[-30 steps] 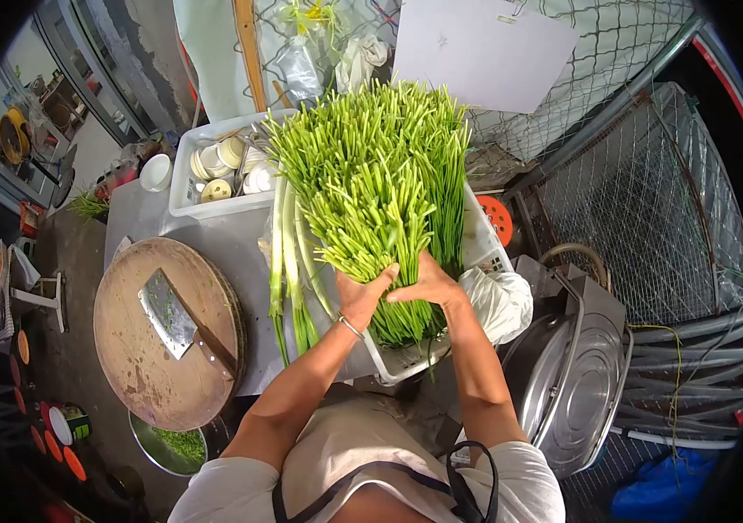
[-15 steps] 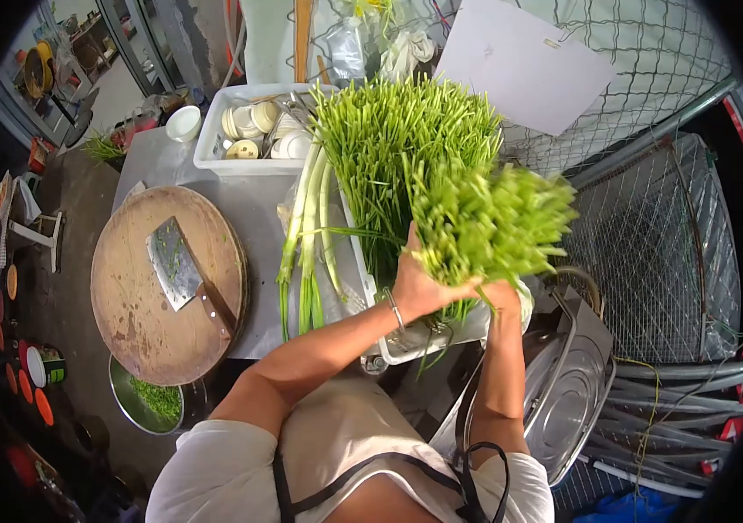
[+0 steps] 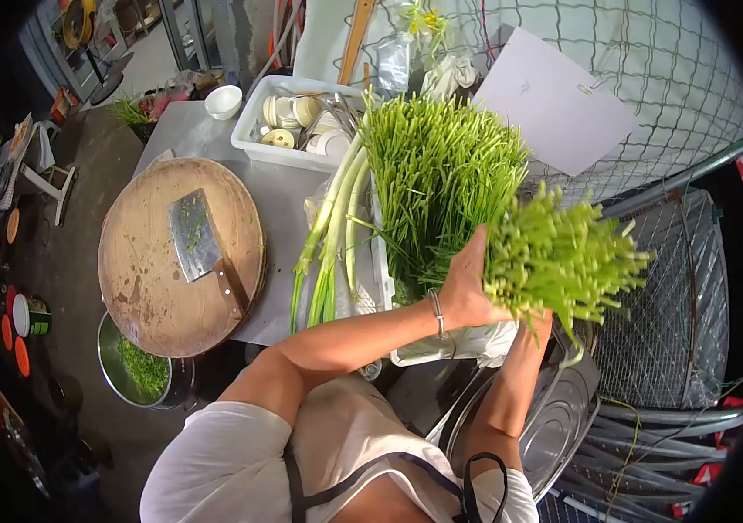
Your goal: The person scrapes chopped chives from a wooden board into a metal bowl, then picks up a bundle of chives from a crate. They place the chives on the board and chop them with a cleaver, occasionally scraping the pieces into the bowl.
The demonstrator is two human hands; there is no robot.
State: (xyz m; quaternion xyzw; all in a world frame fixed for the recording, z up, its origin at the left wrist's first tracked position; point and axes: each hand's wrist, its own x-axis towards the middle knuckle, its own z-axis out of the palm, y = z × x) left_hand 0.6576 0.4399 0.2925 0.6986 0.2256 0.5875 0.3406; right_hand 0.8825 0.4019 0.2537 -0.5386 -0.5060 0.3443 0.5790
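Observation:
A bunch of green stalks [image 3: 563, 253], cut ends outward, is held at the right of the bin. My left hand [image 3: 469, 283], with a bracelet at the wrist, wraps round its left side. My right hand [image 3: 535, 321] is under the bunch, mostly hidden by it, closed round its lower part. Beside them, more upright green stalks [image 3: 441, 166] fill a white bin [image 3: 382, 253]. Several long spring onions [image 3: 332, 231] lie along the bin's left side. A cleaver [image 3: 195, 235] with green bits on its blade rests on the round wooden board [image 3: 140, 261].
A metal pot [image 3: 145, 370] with chopped greens is below the board. At the back of the metal table stand a white tray [image 3: 288, 153] of lids and a white bowl [image 3: 223, 102]. Round metal lids [image 3: 554, 414] are at the right, near wire mesh [image 3: 641, 52].
Both hands have carried the held bunch to the right, away from the stalks in the bin. The camera's view has shifted as well.

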